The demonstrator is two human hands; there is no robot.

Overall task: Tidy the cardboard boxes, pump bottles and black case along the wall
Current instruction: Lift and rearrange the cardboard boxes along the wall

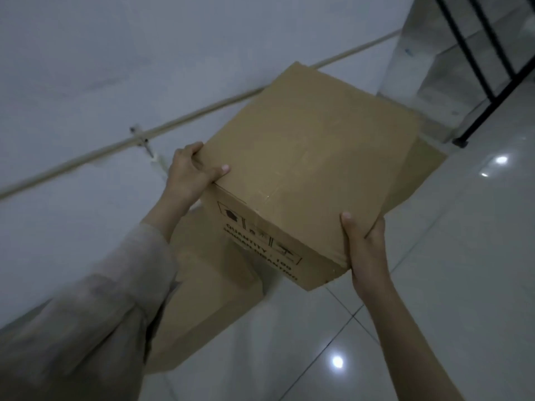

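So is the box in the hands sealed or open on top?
Sealed: the cardboard box shows flat, closed top flaps with a taped seam. Left hand and right hand grip opposite near corners.

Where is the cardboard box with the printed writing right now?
The printed box fills the middle of the head view, gripped between the left hand and right hand, above another cardboard box by the wall.

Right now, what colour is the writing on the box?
Black, printed on the brown cardboard box's side, in the head view.
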